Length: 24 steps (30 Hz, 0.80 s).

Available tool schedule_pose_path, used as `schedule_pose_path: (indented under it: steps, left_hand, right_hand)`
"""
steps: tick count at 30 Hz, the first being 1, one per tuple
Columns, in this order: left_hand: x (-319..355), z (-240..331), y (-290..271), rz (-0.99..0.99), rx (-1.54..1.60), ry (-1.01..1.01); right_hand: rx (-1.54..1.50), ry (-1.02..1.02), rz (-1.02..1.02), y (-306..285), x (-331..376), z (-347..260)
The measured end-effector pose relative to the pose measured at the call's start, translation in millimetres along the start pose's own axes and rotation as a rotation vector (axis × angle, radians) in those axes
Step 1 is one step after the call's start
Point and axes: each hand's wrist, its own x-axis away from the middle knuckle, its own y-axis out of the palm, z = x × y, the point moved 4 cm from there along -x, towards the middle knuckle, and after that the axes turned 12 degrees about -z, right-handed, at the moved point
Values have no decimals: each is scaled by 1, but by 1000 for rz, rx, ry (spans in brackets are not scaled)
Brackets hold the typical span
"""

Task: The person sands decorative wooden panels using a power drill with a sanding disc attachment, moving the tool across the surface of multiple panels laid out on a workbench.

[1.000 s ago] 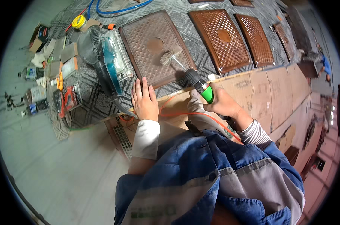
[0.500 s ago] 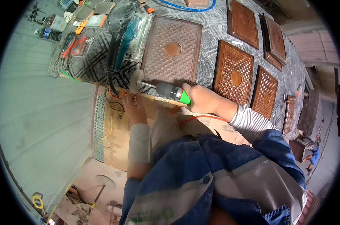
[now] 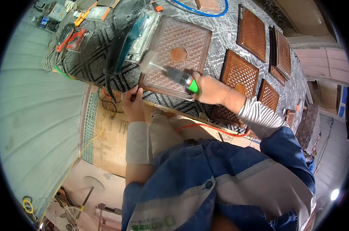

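A carved wooden panel (image 3: 189,38), with a diamond pattern and an octagonal boss in its middle, lies dusty on the bench. My right hand (image 3: 210,89) is closed around a black and green rotary grinder (image 3: 177,77). Its shaft reaches left to a pale round wheel (image 3: 149,62), blurred by motion, over the panel's left edge; whether it touches the wood I cannot tell. At the near left corner, my left hand (image 3: 133,104) pinches the panel between thumb and fingers. A teal and black power tool (image 3: 122,42) with a dusty head lies left of the panel.
Several brown carved panels (image 3: 252,32) lie to the right on the patterned bench cloth (image 3: 87,63). Hand tools, including a red-handled one (image 3: 77,39), sit at the far left. A blue hose (image 3: 205,14) curves behind; an orange hose (image 3: 220,131) runs below the bench edge.
My right hand has swung the grinder's wheel away from me, from the near left corner up along the left edge. My left hand has come up to the corner. The whole view has shifted slightly.
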Motion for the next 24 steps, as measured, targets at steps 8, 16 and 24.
schedule_pose_path:
  steps: [8,16,24]
  left_hand:
    - [0,-3,-2,19,100,-61]
    - [-2,0,-1,32,129,-72]
    - [3,-13,-5,30,206,-33]
  right_hand:
    - [74,-14,-29,13,11,-9]
    - [171,20,-52,11,13,-24]
    - [223,-20,2,21,10,-31]
